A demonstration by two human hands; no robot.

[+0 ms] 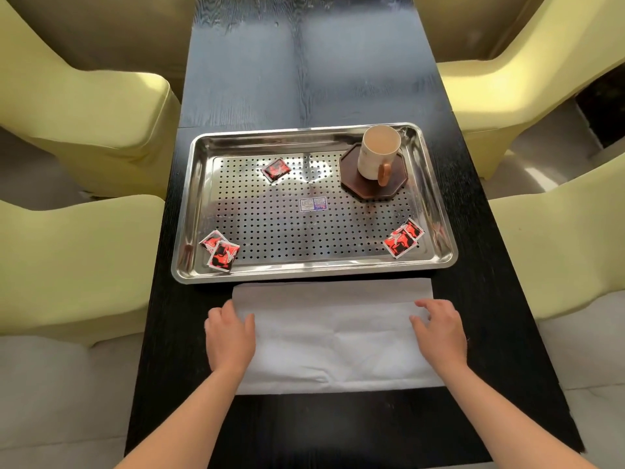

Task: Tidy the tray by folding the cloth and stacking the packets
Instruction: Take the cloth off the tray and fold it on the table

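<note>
A white cloth [333, 336] lies flat on the black table, just in front of the steel tray [189, 211]. My left hand [230, 336] rests on the cloth's left edge, fingers curled over it. My right hand [439, 328] lies on its right edge, fingers spread. Red-and-black packets sit in the tray: two overlapping at the front left [221, 253], two overlapping at the front right [404, 240], one alone toward the back [276, 169].
A cream mug [377, 155] stands on a dark octagonal coaster [351, 179] in the tray's back right corner. Yellow-green chairs [84, 106] flank the narrow black table [304, 79] on both sides.
</note>
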